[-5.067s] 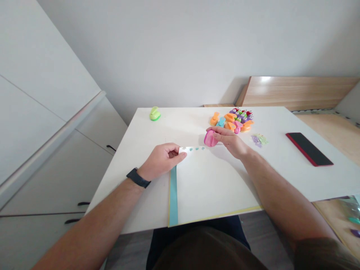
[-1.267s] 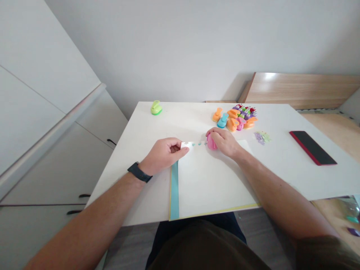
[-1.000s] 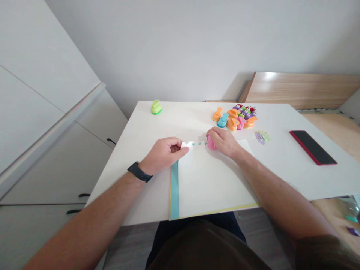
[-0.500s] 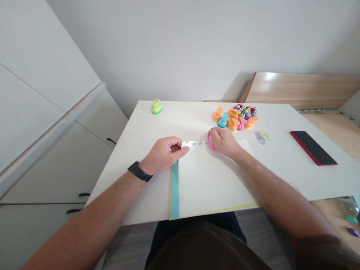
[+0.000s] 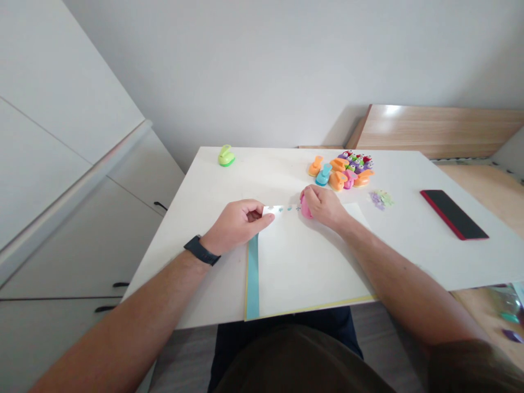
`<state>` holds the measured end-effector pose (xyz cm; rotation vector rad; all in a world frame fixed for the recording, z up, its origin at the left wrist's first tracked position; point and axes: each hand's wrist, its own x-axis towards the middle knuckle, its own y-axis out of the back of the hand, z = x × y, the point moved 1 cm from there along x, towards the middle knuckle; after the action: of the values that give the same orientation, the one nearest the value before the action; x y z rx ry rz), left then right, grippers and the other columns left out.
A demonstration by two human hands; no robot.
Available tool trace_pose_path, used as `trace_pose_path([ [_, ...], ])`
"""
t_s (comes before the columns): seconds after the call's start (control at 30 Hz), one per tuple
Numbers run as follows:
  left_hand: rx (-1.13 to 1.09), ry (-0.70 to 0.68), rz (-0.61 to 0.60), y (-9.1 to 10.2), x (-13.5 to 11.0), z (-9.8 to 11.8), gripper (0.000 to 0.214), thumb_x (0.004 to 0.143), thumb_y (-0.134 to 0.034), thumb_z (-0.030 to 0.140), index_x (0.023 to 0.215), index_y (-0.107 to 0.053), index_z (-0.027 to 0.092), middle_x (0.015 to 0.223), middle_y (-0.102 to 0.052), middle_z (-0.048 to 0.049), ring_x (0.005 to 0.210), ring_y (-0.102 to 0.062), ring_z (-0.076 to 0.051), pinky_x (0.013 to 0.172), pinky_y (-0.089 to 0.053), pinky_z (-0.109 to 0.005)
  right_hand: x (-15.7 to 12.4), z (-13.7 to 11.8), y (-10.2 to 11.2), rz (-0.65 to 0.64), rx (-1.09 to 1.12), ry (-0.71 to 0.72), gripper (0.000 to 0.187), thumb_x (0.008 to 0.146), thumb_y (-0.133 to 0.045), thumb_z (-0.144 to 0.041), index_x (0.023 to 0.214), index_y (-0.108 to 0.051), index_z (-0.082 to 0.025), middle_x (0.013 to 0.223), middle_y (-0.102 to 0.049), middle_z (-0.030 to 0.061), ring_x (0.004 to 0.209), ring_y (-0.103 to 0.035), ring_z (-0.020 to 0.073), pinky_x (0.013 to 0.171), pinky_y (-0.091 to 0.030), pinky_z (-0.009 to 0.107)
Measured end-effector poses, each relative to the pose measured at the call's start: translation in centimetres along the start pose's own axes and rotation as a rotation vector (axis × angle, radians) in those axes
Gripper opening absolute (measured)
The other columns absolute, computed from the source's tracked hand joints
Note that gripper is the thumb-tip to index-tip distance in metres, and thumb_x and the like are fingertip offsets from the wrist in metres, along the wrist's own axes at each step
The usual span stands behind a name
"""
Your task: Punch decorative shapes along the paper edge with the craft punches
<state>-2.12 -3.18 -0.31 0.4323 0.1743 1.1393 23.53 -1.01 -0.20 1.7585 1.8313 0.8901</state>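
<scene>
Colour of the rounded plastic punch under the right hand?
Pink punch, partly covered by the right hand; head view.

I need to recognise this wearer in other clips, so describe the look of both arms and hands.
The left hand is ungloved, with a broad black wristband, perhaps a watch, on that wrist. The right hand is ungloved too, its wrist unadorned; a dark brownish sleeve covers the upper arm. No left sleeve shows.
</scene>
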Motion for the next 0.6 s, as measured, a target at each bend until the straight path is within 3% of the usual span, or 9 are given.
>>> trace_pose_path([
  [0.6,-0.002,0.014,-0.002,-0.05,-0.07,0.02,0.031,0.088,-0.072,0.046,0.082,-0.069,0.016,0.075,-0.065,-0.0009,0.067,-0.057,-0.014,0.060,-0.042,-0.025,0.31,0.10,-0.36,0.036,-0.067,-0.050,0.048,0.105,-0.032,-0.037,0.082,-0.070,-0.019,0.074,-0.070,0.0053,0.069,-0.060,0.0187,0.066,-0.038,0.030],
])
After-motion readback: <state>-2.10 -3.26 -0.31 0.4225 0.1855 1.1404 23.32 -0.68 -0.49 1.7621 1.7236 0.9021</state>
